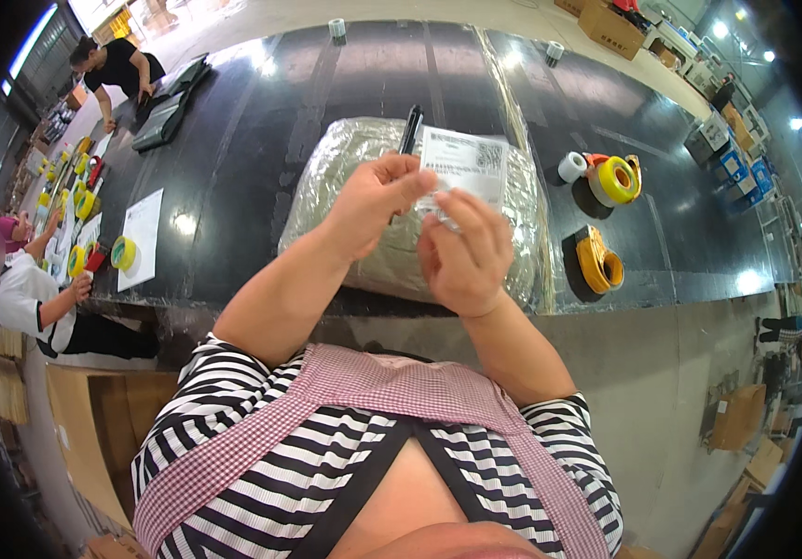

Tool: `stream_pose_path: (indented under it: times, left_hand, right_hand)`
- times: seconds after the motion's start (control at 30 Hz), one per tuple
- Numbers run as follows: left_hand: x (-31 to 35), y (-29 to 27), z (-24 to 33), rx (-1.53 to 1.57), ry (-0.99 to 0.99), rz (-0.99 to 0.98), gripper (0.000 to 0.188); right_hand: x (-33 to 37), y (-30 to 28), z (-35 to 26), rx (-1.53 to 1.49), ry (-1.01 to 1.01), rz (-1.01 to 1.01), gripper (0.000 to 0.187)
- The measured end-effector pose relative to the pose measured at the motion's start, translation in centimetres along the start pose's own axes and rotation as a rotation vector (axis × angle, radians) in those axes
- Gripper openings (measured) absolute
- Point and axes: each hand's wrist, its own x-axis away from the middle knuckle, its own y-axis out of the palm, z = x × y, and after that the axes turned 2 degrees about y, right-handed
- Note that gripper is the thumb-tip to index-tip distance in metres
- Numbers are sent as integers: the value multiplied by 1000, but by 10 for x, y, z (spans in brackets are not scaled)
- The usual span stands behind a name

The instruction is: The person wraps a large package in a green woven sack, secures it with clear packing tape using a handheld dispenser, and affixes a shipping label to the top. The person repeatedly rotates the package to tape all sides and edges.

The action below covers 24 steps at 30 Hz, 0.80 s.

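A bulky package [322, 172], wrapped in shiny clear plastic, lies on the black table in front of me. Over it, my left hand [373, 207] is closed around a black marker [411, 129], which sticks up past the fingers. The same hand's thumb and fingertips pinch the left edge of a white printed label [452, 149] with a square code. My right hand [466, 250] has curled fingers at the label's lower edge, apparently pinching it; the exact contact is hard to see.
To the right on the table [671, 252] are a yellow tape roll [617, 181], a white roll [571, 168] and an orange tape dispenser [595, 264]. A paper sheet [143, 219] with a tape roll lies left. Other people work along the left side. An open cardboard box [70, 401] stands lower left.
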Motion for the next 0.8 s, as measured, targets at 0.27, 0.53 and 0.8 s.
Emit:
stream_pose_path:
  times: [0.27, 0.53, 0.8]
  left_hand:
    - [-45, -52, -2, 44, -77, 77, 24]
    - [-90, -77, -33, -238, -109, -37, 29]
    - [-141, -94, -41, -1048, -122, -69, 37]
  right_hand:
    - [2, 15, 21, -105, 297, -74, 38]
    - [-2, 62, 72, -872, 1354, -137, 47]
    - [14, 109, 134, -618, 1525, -489, 46]
